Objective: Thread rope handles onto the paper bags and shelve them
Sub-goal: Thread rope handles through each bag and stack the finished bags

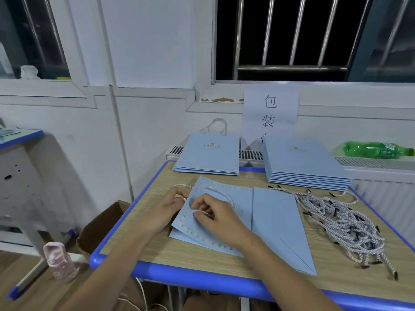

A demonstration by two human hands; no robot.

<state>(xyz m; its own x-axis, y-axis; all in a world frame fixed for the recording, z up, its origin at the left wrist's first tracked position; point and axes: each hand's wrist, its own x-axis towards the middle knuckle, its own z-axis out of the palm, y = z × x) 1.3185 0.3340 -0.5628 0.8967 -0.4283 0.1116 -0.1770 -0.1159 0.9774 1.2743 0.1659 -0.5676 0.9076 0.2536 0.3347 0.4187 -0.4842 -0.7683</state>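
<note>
A flat light-blue paper bag lies on the wooden table, its top edge turned toward the left. My left hand holds that top edge and pinches a white twisted rope at the bag's rim. My right hand rests on the bag's face and pinches another stretch of the same rope. One rope loop arcs across the bag's upper part. A tangled pile of rope handles with black tips lies at the right.
Two stacks of blue bags stand at the table's far edge: a left stack topped by a bag with a handle, and a thicker right stack. A green bottle lies on the radiator. A cardboard box and a pink bottle are at the left.
</note>
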